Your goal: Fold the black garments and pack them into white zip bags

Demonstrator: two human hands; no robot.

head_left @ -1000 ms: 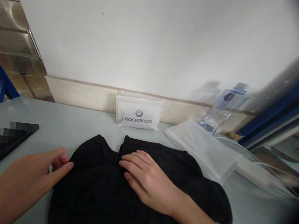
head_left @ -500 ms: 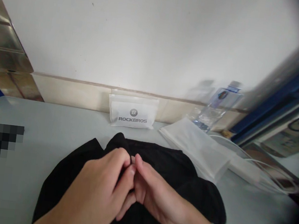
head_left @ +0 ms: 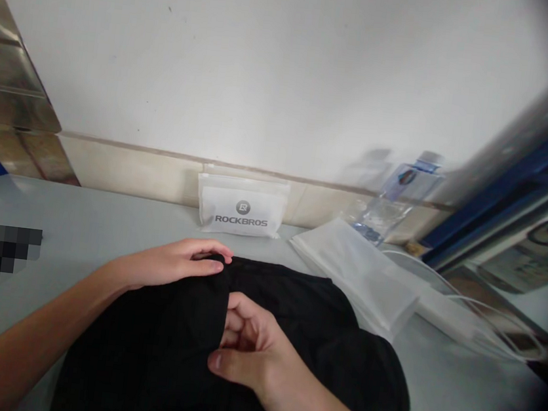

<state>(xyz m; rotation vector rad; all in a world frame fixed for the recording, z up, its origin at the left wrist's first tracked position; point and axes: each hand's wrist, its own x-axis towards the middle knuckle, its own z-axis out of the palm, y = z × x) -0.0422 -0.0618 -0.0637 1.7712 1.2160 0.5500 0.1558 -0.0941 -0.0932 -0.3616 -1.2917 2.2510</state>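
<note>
A black cloth [head_left: 159,344], perhaps a garment, lies loosely folded in front of me; its kind does not show clearly. At its far edge my left hand [head_left: 183,262] pinches a raised fold between thumb and fingers. My right hand [head_left: 257,352] is nearer to me, its thumb on top of the fold's edge and its fingers curled underneath. The two hands are apart, with a stretch of cloth edge running between them.
Against the wall stands a white ROCKBROS zip pouch [head_left: 242,212]. To its right are a clear plastic sleeve [head_left: 356,267], a tilted clear bottle [head_left: 398,196] and a white power strip [head_left: 454,315] with cables. A pixelated dark patch covers the left side of the grey table [head_left: 99,218].
The hands were together over the middle of the cloth and have separated. My left hand moved to the far edge, while my right hand came slightly nearer, spreading the fold.
</note>
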